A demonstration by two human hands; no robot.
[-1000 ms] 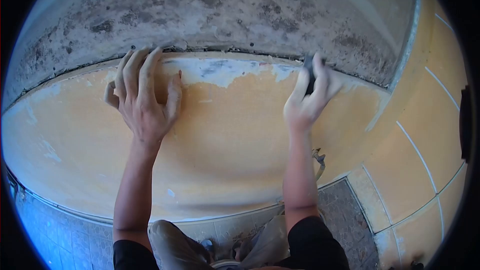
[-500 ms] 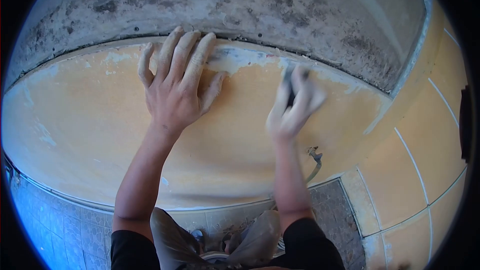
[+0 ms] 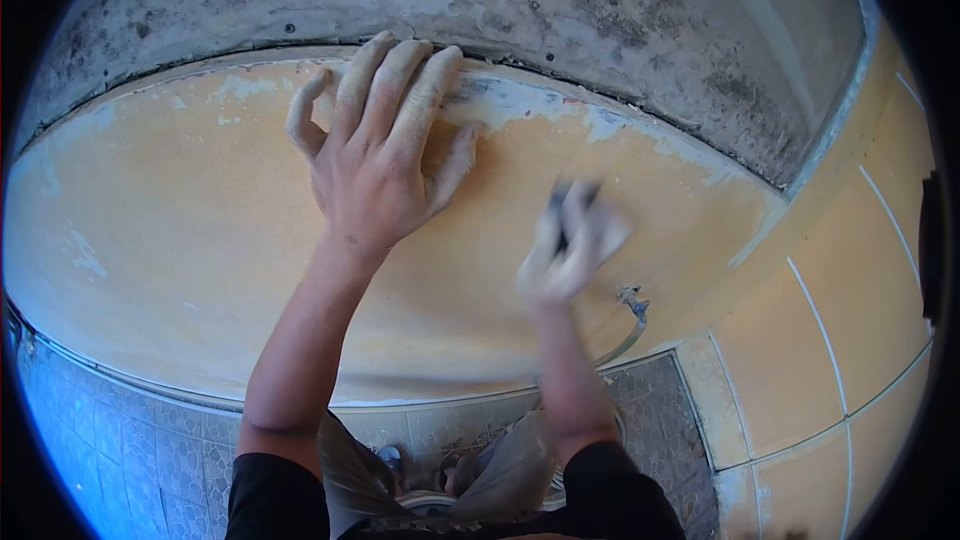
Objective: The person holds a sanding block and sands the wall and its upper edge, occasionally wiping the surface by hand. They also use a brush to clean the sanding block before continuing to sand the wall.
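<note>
My left hand [image 3: 383,145] rests with spread fingers on the yellow wall [image 3: 230,230], its dusty fingertips at the wall's top edge. No tool shows in it. My right hand [image 3: 572,255] is closed around a small dark piece [image 3: 563,215], smeared by motion; I cannot tell its exact kind. This hand is over the painted face, below the worn upper strip. Along that strip, patches of chipped, whitish paint [image 3: 605,120] show near the edge. Pale dust coats the fingers of both hands.
Beyond the edge lies a grey, dark-stained concrete surface [image 3: 480,0]. A tap [image 3: 632,302] with a hose [image 3: 622,348] sticks out from the wall at lower right. Yellow panels with white joints [image 3: 790,360] stand on the right. Patterned floor tiles [image 3: 130,455] lie below, around my legs.
My right hand has moved down from the wall's upper edge with the dark piece in it. My left hand stays spread at the top edge. The view has shifted slightly.
</note>
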